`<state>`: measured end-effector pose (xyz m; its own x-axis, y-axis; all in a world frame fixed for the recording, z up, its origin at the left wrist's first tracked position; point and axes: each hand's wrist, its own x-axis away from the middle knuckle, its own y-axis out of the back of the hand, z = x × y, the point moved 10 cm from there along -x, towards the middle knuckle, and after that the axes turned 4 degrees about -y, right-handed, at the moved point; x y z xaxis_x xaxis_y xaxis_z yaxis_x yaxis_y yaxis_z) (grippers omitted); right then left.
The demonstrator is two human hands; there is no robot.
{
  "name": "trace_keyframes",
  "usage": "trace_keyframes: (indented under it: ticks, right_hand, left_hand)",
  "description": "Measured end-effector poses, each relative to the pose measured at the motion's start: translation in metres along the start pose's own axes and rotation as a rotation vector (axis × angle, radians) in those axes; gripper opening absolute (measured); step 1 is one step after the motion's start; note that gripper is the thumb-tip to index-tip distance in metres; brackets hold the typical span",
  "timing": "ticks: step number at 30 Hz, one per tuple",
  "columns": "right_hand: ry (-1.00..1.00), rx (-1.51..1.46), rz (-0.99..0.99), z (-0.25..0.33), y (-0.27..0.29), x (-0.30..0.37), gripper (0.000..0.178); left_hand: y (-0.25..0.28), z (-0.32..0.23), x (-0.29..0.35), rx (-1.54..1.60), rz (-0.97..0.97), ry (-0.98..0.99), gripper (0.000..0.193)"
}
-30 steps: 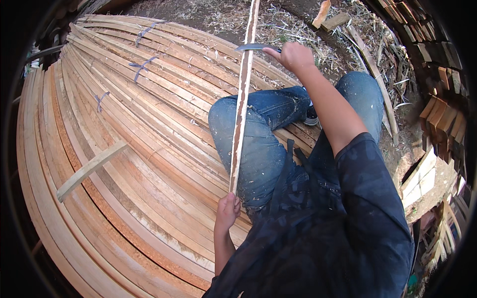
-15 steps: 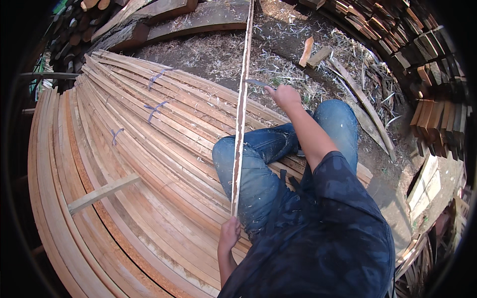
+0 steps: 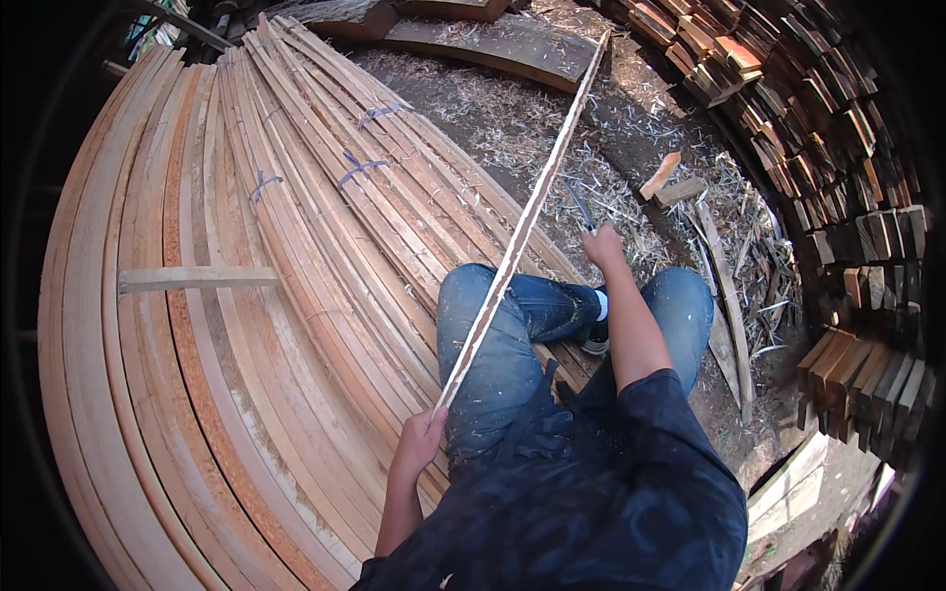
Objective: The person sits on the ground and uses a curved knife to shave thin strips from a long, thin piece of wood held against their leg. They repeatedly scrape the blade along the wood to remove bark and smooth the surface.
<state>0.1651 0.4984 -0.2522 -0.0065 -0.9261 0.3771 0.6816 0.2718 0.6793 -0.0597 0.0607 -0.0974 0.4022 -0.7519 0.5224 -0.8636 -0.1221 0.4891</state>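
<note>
Tilted rightward is the long brown-and-white wooden strip [image 3: 523,231] gripped by the left hand [image 3: 421,439]; the right hand [image 3: 602,246] holds the grey metal knife [image 3: 580,205] just clear, apparently between strokes.

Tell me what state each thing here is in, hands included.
Left hand: closed on wooden strip
Right hand: closed around knife
Wooden strip: slanted, brown-banded
Knife: bare-bladed, contact with strip unclear
Long slats: laid side by side
Purple ties: knotted
Short stick: lying across slats
Jeans: dusty

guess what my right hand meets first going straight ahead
Following its curved grey metal knife, the right hand would probably meet the long pale wooden strip with a brown band; depth is unclear.
</note>
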Motion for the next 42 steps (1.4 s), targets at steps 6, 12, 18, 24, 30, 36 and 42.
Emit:
trace_keyframes:
  ticks: [6,12,18,24,30,36,42]
  right_hand:
    - [0.19,-0.05,0.003,0.009,-0.004,-0.01,0.029]
    - [0.218,-0.641,0.374,0.081,-0.009,0.073,0.031]
    - [0.158,-0.448,0.923,0.079,-0.054,0.219,0.033]
    - [0.186,-0.639,0.637,0.086,-0.031,0.192,0.023]
    - [0.32,-0.321,0.899,0.079,-0.046,0.218,0.024]
    - [0.741,-0.028,0.831,0.09,-0.054,0.247,0.015]
    - [0.488,-0.072,0.957,0.077,-0.07,0.243,0.009]
  left_hand:
    - [0.037,-0.076,0.015,-0.438,-0.23,-0.099,0.033]
    - [0.056,-0.077,0.024,-0.392,-0.296,-0.034,0.032]
    - [0.055,-0.06,0.012,-0.346,-0.241,0.046,0.035]
    - [0.055,-0.061,0.009,-0.342,-0.288,0.001,0.03]
    - [0.057,-0.049,0.005,-0.328,-0.271,-0.014,0.028]
    - [0.055,-0.051,0.001,-0.31,-0.292,-0.047,0.024]
    - [0.057,-0.049,0.001,-0.316,-0.309,-0.011,0.02]
